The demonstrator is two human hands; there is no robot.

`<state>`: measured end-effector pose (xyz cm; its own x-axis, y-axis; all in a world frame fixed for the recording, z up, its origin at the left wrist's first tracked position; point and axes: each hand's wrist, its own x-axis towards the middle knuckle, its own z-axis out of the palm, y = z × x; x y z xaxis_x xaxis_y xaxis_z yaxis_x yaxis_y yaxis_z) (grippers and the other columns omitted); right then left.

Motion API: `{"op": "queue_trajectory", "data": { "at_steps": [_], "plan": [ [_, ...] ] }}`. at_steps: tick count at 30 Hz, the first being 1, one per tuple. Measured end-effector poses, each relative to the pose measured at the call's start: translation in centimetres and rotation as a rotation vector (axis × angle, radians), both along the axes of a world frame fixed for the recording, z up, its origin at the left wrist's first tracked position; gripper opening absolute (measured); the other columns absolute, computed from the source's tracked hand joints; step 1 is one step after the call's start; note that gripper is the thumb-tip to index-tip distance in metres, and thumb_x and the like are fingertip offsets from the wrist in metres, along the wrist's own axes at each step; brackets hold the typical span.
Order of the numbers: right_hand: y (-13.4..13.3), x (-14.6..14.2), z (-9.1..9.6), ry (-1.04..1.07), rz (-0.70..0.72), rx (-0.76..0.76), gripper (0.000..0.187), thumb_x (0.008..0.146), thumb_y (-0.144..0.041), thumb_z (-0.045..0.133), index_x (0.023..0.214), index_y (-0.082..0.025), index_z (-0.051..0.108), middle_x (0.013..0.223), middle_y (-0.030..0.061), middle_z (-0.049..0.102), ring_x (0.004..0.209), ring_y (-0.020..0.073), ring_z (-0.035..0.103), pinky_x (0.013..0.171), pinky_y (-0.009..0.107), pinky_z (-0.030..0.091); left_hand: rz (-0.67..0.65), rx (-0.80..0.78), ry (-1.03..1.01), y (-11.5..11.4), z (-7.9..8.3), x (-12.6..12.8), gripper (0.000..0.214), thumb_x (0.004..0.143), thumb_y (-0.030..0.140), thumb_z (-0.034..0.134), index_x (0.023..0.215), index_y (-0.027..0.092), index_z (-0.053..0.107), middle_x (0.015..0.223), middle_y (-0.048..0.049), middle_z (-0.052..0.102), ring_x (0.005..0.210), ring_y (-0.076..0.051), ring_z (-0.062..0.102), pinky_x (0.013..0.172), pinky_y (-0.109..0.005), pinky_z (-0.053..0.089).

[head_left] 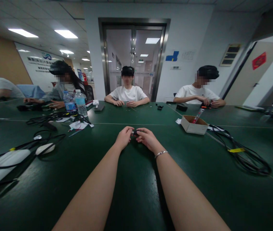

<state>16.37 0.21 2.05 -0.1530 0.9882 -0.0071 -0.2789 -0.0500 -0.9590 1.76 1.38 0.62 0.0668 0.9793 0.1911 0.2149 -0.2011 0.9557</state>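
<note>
Both my arms stretch forward over the dark green table. Between my fingertips is a small dark object with a shiny, silvery part; it is too small to name. My left hand pinches its left end with thumb and forefinger. From the other side, my right hand grips the right end, a metal bangle on its wrist. The fingers partly cover the object, which is held just above or at the tabletop; I cannot tell which.
Left lie black cables, a white mouse and two water bottles. An open box and coiled cable are on the right. Several people in headsets sit across the table, including one person directly opposite.
</note>
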Motion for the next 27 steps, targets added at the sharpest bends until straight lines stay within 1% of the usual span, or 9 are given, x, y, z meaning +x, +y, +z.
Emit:
{"op": "queue_trajectory", "data": {
  "at_steps": [2,6,10,14,18,22,25,27],
  "plan": [
    [0.02,0.02,-0.03,0.001,-0.003,-0.002,0.013,0.083,-0.004,0.056,0.092,-0.012,0.054,0.066,0.0055,0.065,0.046,0.0104,0.059,0.042,0.016,0.045,-0.002,0.002,0.011,-0.01,0.02,0.00,0.026,0.084,0.031,0.045,0.103,0.019,0.058,0.074,-0.0002,0.056,0.049,-0.007,0.046,0.043,-0.017,0.037],
    [0.13,0.06,-0.12,0.004,0.007,-0.002,0.012,0.083,-0.005,0.056,0.092,-0.013,0.055,0.065,0.0048,0.064,0.046,0.0104,0.059,0.042,0.016,0.045,-0.012,0.005,0.018,-0.05,0.11,0.02,0.028,0.086,0.037,0.042,0.100,0.019,0.059,0.070,-0.0001,0.054,0.049,-0.008,0.046,0.042,-0.017,0.036],
    [0.23,0.05,-0.18,0.007,0.005,-0.004,0.012,0.083,-0.004,0.057,0.091,-0.012,0.055,0.066,0.0055,0.065,0.046,0.0107,0.059,0.042,0.016,0.045,-0.014,-0.001,0.015,-0.14,0.22,0.04,0.025,0.083,0.031,0.047,0.102,0.019,0.059,0.073,0.0002,0.055,0.050,-0.008,0.047,0.043,-0.018,0.037],
    [0.24,0.04,-0.20,0.008,0.000,-0.005,0.011,0.084,-0.005,0.056,0.092,-0.012,0.055,0.066,0.0059,0.065,0.046,0.0112,0.059,0.043,0.017,0.046,-0.024,0.008,0.011,-0.27,0.35,0.11,0.030,0.086,0.038,0.041,0.098,0.018,0.060,0.067,0.0001,0.053,0.047,-0.008,0.045,0.041,-0.019,0.035],
    [0.21,0.05,-0.19,0.008,0.008,0.001,0.012,0.084,-0.004,0.055,0.092,-0.012,0.054,0.066,0.0060,0.065,0.045,0.0106,0.059,0.042,0.016,0.045,-0.013,-0.016,0.004,-0.28,0.39,0.16,0.025,0.082,0.028,0.046,0.101,0.019,0.059,0.073,-0.0003,0.056,0.051,-0.008,0.047,0.043,-0.018,0.036],
    [0.13,0.05,-0.12,0.004,0.008,0.002,0.011,0.084,-0.005,0.055,0.092,-0.012,0.054,0.065,0.0056,0.065,0.046,0.0106,0.059,0.043,0.016,0.046,-0.035,0.023,0.021,-0.16,0.22,0.13,0.030,0.087,0.038,0.040,0.098,0.018,0.060,0.063,0.0006,0.052,0.048,-0.008,0.045,0.043,-0.018,0.034],
    [0.13,0.07,-0.15,0.009,0.007,0.003,0.011,0.084,-0.004,0.055,0.092,-0.012,0.054,0.066,0.0054,0.065,0.046,0.0103,0.059,0.043,0.016,0.046,-0.025,0.021,0.014,-0.07,0.10,0.08,0.028,0.085,0.037,0.045,0.098,0.018,0.060,0.070,-0.0003,0.055,0.052,-0.009,0.047,0.044,-0.018,0.035],
    [0.18,0.09,-0.22,0.010,0.012,0.004,0.010,0.084,-0.005,0.055,0.092,-0.012,0.055,0.065,0.0055,0.065,0.046,0.0106,0.059,0.043,0.016,0.047,-0.035,0.028,0.019,0.00,0.02,0.03,0.028,0.084,0.036,0.047,0.100,0.018,0.060,0.069,-0.0003,0.055,0.055,-0.010,0.049,0.044,-0.018,0.035]
  ]
}}
